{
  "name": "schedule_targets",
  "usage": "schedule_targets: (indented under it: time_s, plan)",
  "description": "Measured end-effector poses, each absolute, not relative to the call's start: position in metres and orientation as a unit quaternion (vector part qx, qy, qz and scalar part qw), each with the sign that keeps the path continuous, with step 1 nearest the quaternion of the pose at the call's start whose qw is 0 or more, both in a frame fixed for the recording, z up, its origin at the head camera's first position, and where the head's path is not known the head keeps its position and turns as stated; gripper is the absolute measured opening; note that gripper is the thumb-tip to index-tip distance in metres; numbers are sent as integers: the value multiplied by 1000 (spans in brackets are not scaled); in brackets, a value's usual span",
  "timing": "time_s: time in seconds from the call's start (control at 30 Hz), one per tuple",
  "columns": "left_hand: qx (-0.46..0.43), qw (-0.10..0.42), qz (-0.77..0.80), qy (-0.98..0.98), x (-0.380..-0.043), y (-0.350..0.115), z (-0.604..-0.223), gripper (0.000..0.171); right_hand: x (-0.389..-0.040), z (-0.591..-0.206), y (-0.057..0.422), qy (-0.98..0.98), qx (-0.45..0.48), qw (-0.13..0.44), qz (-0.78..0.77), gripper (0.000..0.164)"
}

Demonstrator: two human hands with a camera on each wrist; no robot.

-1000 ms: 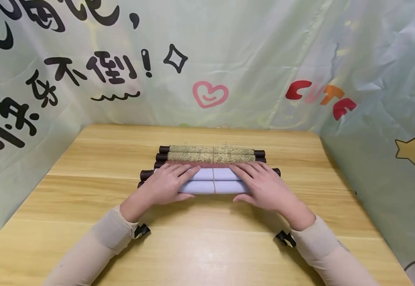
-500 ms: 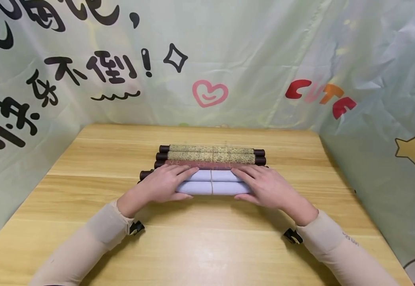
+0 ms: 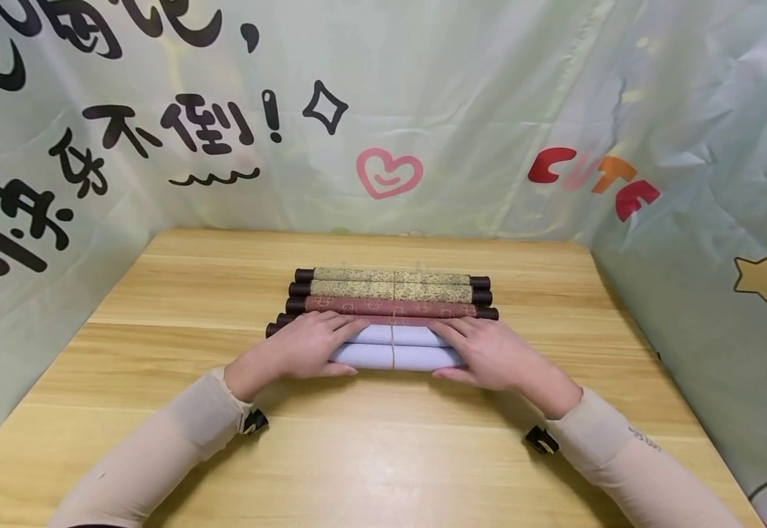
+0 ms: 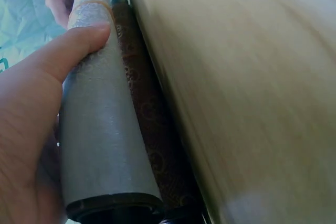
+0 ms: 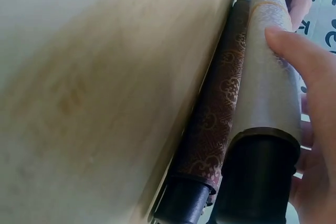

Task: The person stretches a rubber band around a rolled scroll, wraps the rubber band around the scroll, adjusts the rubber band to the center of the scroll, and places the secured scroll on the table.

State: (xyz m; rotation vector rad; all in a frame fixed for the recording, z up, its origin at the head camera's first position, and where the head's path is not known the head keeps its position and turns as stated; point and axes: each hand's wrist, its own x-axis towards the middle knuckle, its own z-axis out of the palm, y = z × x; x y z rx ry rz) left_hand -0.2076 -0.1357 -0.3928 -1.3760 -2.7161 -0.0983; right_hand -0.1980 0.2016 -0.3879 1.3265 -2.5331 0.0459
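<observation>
Two pale lavender rolled scrolls lie side by side, tied with thin string, their dark end knobs partly hidden. My left hand grips their left part, thumb on the near side and fingers over the top. On the right part, my right hand holds them the same way. Both thumbs press on the front scroll in the wrist views. Right behind the lavender pair are red patterned scrolls, the nearer one mostly covered. Farther back lie two yellow speckled scrolls with black knobs.
All of this is on a light wooden table. A printed pale green cloth hangs around the back and sides. A small black device sits at the left wrist, and another at the right.
Both hands have drawn the lavender scrolls slightly toward me. More of the red scrolls shows behind them. The yellow scrolls have stayed in place.
</observation>
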Motion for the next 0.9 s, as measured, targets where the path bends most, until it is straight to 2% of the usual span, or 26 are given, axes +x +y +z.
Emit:
schedule_targets:
  time_s: [0.33,0.7,0.9]
  plan:
    - [-444,16,-5,-896,-203,-128,-394,79,-195,-391,202,-884,454,113,6,77]
    - [-453,17,18,-891,-202,-127,-401,81,-191,-394,197,-892,445,79,-1,76]
    - [-457,19,23,-889,-202,-125,-401,81,-192,-395,196,-889,451,79,-2,74]
